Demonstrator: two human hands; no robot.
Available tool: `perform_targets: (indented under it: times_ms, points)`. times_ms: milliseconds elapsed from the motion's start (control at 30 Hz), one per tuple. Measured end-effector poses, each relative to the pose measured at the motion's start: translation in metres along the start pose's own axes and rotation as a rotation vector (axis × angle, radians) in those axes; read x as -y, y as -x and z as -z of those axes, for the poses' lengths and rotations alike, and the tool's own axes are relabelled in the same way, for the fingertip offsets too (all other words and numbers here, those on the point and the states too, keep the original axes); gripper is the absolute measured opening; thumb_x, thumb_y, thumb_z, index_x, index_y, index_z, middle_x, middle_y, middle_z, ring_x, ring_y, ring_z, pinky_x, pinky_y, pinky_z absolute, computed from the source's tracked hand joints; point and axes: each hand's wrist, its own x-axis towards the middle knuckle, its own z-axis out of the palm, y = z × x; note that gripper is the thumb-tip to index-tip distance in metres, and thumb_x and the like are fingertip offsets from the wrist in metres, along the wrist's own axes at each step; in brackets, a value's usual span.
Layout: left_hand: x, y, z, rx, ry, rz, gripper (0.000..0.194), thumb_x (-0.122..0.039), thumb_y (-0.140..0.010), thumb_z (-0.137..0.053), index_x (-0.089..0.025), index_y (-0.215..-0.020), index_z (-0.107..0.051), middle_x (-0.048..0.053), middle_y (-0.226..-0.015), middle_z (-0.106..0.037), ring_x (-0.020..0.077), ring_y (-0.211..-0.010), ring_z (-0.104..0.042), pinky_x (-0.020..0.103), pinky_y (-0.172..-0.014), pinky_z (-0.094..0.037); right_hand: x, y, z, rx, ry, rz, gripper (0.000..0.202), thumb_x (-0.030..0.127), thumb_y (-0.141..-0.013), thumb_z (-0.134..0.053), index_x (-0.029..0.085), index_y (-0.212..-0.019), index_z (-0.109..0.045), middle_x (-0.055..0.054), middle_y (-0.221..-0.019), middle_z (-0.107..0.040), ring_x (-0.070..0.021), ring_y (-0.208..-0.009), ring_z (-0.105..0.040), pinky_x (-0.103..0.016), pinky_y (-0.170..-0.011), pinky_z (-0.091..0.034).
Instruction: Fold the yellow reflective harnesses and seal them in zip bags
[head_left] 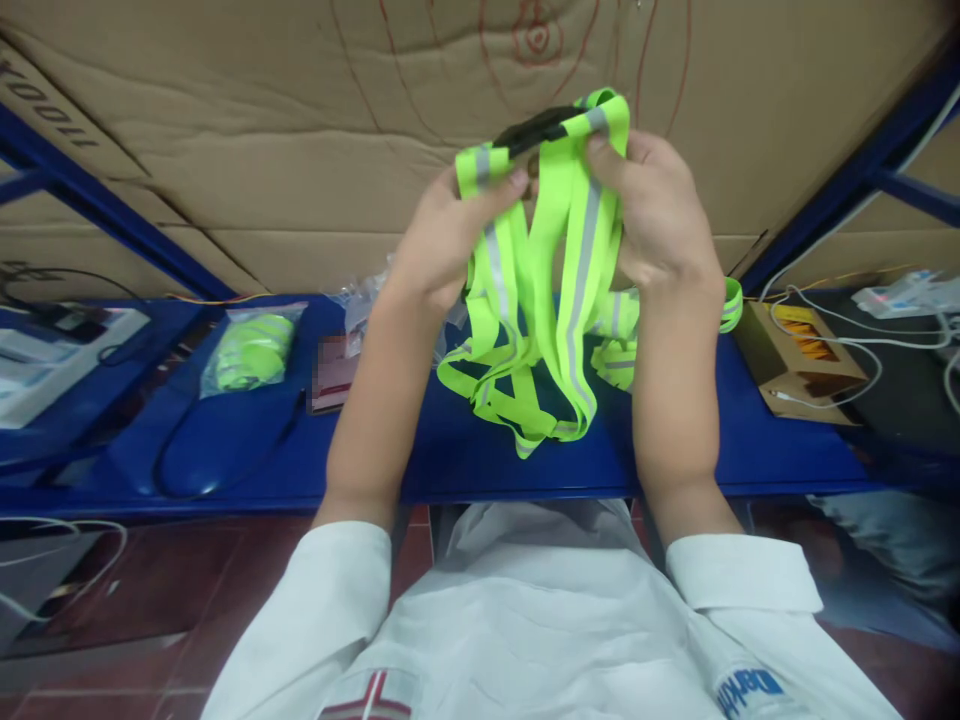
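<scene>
A neon yellow-green reflective harness (583, 270) with grey stripes and a black section at its top hangs above the blue table. My left hand (450, 235) pinches its strap at the upper left, thumb on top. My right hand (660, 205) grips the upper right of the straps between thumb and fingers. The loose straps droop between my forearms, with their lower loops near the table surface. Behind my right forearm lie more yellow-green reflective straps (616, 365), partly hidden.
A clear bag with a folded yellow-green bundle (253, 348) lies left on the blue table (517, 470). Crumpled clear plastic (367, 300) sits behind my left forearm. At right stands an open cardboard box (795, 360) with white cables across it. Blue frame posts rise both sides before a cardboard wall.
</scene>
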Motion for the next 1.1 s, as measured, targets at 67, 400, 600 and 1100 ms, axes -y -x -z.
perform_targets:
  times_ms: [67,400,600,1100]
  points:
    - [0.004,0.002,-0.003,0.042,-0.021,0.041,0.019,-0.028,-0.087,-0.084,-0.024,-0.105,-0.077,0.003,-0.101,-0.078,0.0274,-0.109,-0.074,0.04,-0.102,-0.06,-0.001,-0.003,-0.002,-0.046,-0.059,-0.02,0.032,0.061,-0.081,-0.075,0.03,-0.084,-0.066,-0.004,-0.089,-0.076,-0.026,-0.089,-0.072,-0.042,-0.084,-0.065]
    - [-0.004,-0.001,0.006,0.087,0.071,0.098,0.014,-0.033,-0.094,-0.071,-0.024,-0.084,-0.071,0.004,-0.082,-0.07,0.0233,-0.082,-0.071,0.042,-0.086,-0.06,0.009,0.01,0.0,0.224,-0.011,-0.079,0.036,0.066,-0.079,-0.08,0.032,-0.09,-0.071,-0.004,-0.096,-0.078,-0.0295,-0.093,-0.076,-0.045,-0.084,-0.066]
    - [-0.003,0.004,-0.003,0.113,0.051,0.0,0.016,-0.032,-0.089,-0.083,-0.026,-0.103,-0.076,0.002,-0.091,-0.073,0.0263,-0.107,-0.073,0.038,-0.096,-0.058,0.001,0.004,-0.012,0.179,0.03,-0.089,0.046,0.076,-0.078,-0.072,0.032,-0.092,-0.066,-0.003,-0.1,-0.078,-0.0282,-0.1,-0.076,-0.04,-0.085,-0.064]
    - [0.007,-0.002,-0.006,0.033,0.041,-0.014,0.03,-0.029,-0.07,-0.091,-0.029,-0.096,-0.076,-0.002,-0.107,-0.08,0.0295,-0.118,-0.072,0.04,-0.104,-0.06,0.002,0.011,-0.016,0.269,-0.052,0.002,0.021,0.049,-0.098,-0.068,0.029,-0.095,-0.068,0.0,-0.103,-0.077,-0.0228,-0.113,-0.071,-0.036,-0.1,-0.061]
